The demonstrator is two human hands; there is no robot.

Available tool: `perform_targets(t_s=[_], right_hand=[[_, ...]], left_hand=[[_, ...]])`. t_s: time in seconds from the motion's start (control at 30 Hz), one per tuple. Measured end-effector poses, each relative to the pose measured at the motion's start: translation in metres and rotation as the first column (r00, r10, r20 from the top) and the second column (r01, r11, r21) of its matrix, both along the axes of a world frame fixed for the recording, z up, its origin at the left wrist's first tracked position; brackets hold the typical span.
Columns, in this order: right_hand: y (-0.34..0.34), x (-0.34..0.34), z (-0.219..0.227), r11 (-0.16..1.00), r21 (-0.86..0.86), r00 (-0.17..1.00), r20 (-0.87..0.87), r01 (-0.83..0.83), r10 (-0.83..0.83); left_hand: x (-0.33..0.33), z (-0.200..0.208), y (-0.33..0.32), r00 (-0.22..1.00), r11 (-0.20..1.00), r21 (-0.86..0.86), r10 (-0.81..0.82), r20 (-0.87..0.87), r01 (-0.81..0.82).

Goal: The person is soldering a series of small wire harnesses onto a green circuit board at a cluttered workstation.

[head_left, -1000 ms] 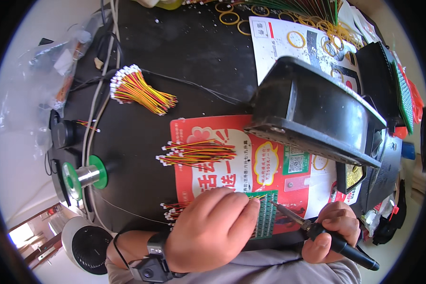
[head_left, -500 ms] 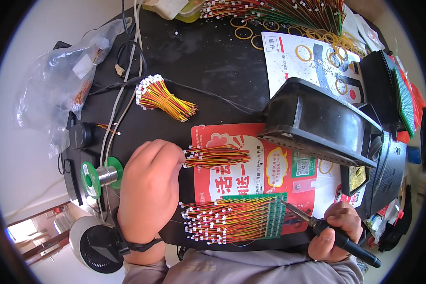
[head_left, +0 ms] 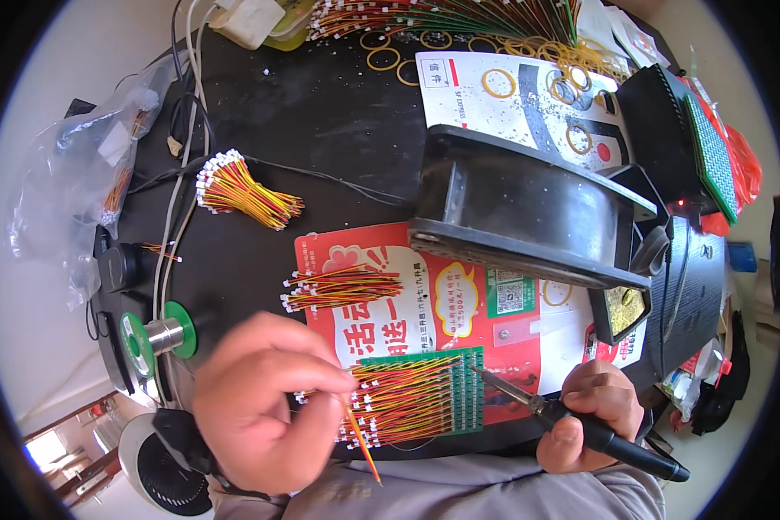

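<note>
My left hand (head_left: 273, 399) pinches a thin red and yellow wire lead (head_left: 361, 442) between thumb and fingers, its free end pointing down toward me. Wrapped in my right fist (head_left: 594, 416) is a black soldering iron (head_left: 611, 440), its metal tip close to the right edge of a green circuit board (head_left: 468, 407). Rows of red and yellow wires (head_left: 407, 403) with white connectors stretch left from that board. Beyond it, a loose pile of similar wires (head_left: 347, 288) lies on a red printed sheet (head_left: 321, 247). A tied wire bundle (head_left: 247, 192) rests farther back.
A black fan-like housing (head_left: 520, 208) stands behind the board, beside a yellow tip-cleaning sponge (head_left: 626, 308). On the left are a green solder spool (head_left: 160, 334), cables and a plastic bag (head_left: 69, 191). Rubber bands (head_left: 572, 65) and more wires lie at the back.
My left hand has drawn back from the loose pile toward me, with a wire lead in its fingers. The whole view has shifted, so things sit farther left. The iron stays by the board.
</note>
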State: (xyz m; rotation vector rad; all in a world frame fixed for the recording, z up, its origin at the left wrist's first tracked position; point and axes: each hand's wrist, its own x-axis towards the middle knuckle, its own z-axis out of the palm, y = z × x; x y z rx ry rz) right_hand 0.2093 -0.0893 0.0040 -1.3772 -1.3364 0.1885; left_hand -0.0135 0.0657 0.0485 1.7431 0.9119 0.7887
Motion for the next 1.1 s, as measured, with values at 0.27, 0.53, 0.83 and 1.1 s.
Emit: perform_targets(t_s=[0.27,0.53,0.83,1.1], right_hand=[[-0.002,0.001,0.0,1.0,0.003,1.0,-0.018,0.007,-0.007],[-0.002,-0.003,-0.005,0.999,0.032,0.999,-0.011,0.041,-0.041],[-0.002,-0.004,-0.006,0.996,0.041,0.996,0.001,0.084,-0.084],[-0.002,-0.008,-0.003,0.995,-0.001,0.995,-0.034,0.099,-0.099]], left_hand=[[0.013,-0.004,-0.016,0.971,0.941,-0.247,-0.209,0.114,0.231],[0.017,-0.007,-0.023,0.984,0.939,-0.31,-0.114,0.135,0.151],[0.024,-0.021,-0.027,0.955,0.943,0.153,-0.297,-0.014,0.296],[0.024,-0.032,-0.034,0.947,0.841,0.442,-0.245,-0.206,0.313]])
